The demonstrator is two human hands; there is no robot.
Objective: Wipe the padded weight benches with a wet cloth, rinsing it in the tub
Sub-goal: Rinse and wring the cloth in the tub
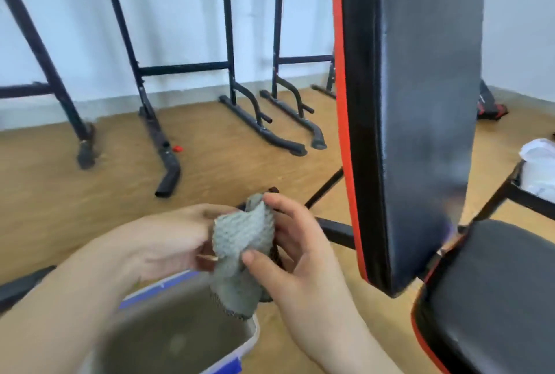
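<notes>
Holding the grey cloth (243,241) over the tub (180,328) of murky water, your left hand (168,241) and right hand (300,256) grip it with fingers closed. The upright backrest (420,103) shows damp sheen; the seat pad (492,292) probably remains.

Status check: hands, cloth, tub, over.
Both hands, left and right, gripping grey cloth above tub of murky water. Upright bench backrest at right, part shiny. Nothing between cloth and bench.
</notes>
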